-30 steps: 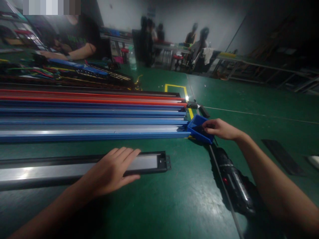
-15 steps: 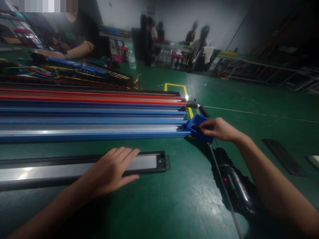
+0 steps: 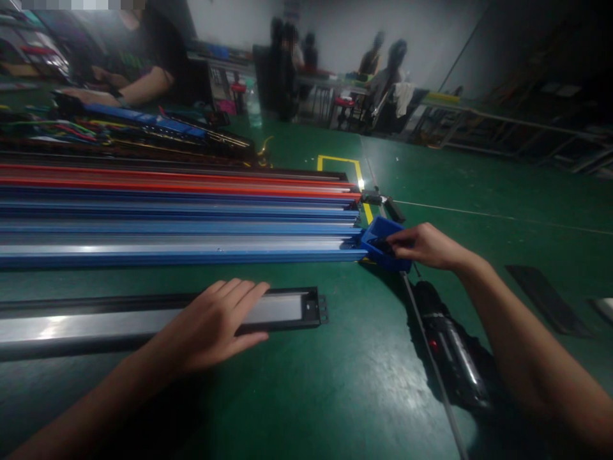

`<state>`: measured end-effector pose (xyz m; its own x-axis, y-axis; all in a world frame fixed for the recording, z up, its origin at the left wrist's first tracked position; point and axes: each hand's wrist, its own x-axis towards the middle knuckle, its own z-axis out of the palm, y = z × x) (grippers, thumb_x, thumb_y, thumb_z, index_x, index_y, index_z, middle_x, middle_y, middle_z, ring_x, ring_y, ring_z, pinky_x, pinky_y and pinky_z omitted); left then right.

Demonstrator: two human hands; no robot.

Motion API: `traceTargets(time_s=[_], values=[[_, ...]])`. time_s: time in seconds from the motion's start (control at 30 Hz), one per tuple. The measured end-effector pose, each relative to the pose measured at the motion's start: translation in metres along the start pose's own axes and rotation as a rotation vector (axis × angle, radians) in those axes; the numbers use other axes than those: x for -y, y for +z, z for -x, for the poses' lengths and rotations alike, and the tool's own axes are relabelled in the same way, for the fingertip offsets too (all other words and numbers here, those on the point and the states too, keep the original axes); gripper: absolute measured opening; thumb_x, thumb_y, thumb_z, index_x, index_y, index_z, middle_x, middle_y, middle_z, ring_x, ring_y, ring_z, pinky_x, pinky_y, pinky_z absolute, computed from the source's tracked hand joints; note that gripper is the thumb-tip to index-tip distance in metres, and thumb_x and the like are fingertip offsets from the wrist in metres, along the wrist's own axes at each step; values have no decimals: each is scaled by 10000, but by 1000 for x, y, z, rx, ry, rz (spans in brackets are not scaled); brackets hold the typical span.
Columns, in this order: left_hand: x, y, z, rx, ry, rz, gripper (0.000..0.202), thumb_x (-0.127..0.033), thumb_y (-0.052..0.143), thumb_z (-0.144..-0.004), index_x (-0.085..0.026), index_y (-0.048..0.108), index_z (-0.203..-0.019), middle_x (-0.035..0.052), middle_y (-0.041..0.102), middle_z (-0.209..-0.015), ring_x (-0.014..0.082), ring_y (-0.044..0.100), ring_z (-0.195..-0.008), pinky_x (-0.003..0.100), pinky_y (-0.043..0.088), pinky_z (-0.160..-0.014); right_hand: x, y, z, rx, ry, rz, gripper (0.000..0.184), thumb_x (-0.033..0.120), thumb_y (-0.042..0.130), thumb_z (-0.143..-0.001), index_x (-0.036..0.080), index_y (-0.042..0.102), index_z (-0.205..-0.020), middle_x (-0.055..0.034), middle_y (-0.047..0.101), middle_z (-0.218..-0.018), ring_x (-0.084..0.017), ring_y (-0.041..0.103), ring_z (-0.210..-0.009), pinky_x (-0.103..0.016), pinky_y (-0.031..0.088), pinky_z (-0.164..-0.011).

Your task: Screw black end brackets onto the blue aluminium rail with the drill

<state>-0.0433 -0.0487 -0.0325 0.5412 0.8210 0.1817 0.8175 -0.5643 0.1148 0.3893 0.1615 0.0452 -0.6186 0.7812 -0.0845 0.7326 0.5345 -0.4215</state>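
Observation:
A long black channel profile [image 3: 282, 310] with a silvery inner face lies near me on the green table. My left hand [image 3: 218, 319] rests across it close to its right end, fingers stretched out and thumb apart. A flat black end piece with small slots [image 3: 324, 309] sticks out at that end. Farther right, my right hand [image 3: 426, 246] reaches over the rim of a small blue bin [image 3: 376, 230], its fingers pinched together. Dark small parts lie inside the bin; what the fingertips hold, if anything, is hidden.
Several blue channels [image 3: 287, 257] and red channels [image 3: 287, 188] lie side by side beyond. A power screwdriver [image 3: 453, 351] lies below my right hand, beside a cable [image 3: 431, 370]. A dark flat strip [image 3: 546, 297] is at right. A co-worker's arm [image 3: 148, 86] rests behind bundled wires.
The view has shifted slightly. My right hand stays at the bin with its fingers pinched, and my left hand stays on the black channel profile.

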Motion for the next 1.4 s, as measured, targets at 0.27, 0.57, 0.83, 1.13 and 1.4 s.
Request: traceTargets(time_s=[0.27,0.57,0.83,1.13,1.4], values=[[0,-1,-1,6,12,-22,665,-472,729,-939,-77,575,-1451,192,711,-1301,311,695,-1073,453,580,-898,11,5,-1,-40,-60,64,269,352,667,-861,202,850,-989,-1,701,-667,-138,583,-577,-277,450,-572],[-1,-3,-3,5,19,-34,666,-458,746,-928,-51,589,-1431,204,714,-1283,317,698,-1059,459,585,-872,2,3,-3,-56,-2,101,271,345,662,-851,184,845,-968,-6,691,-666,-137,563,-558,-283,432,-559],[-2,-5,-3,6,10,-23,660,-464,736,-932,-64,588,-1436,197,720,-1277,313,700,-1055,453,583,-878,4,7,-3,-12,-10,151,367,311,595,-872,176,831,-1119,-27,720,-718,-147,584,-549,-301,450,-596],[-1,-5,-3,-20,30,-11,660,-441,751,-923,-51,589,-1432,201,720,-1275,316,701,-1053,452,575,-863,9,11,-6,83,-68,100,303,324,551,-902,172,805,-967,-14,674,-685,-134,559,-553,-282,433,-585],[-3,-6,-2,9,3,-5,642,-473,699,-957,-70,586,-1444,204,715,-1285,319,697,-1062,461,576,-878,4,15,-6,-87,-49,41,371,355,632,-890,172,741,-1194,-63,748,-895,-183,681,-709,-308,545,-664]])
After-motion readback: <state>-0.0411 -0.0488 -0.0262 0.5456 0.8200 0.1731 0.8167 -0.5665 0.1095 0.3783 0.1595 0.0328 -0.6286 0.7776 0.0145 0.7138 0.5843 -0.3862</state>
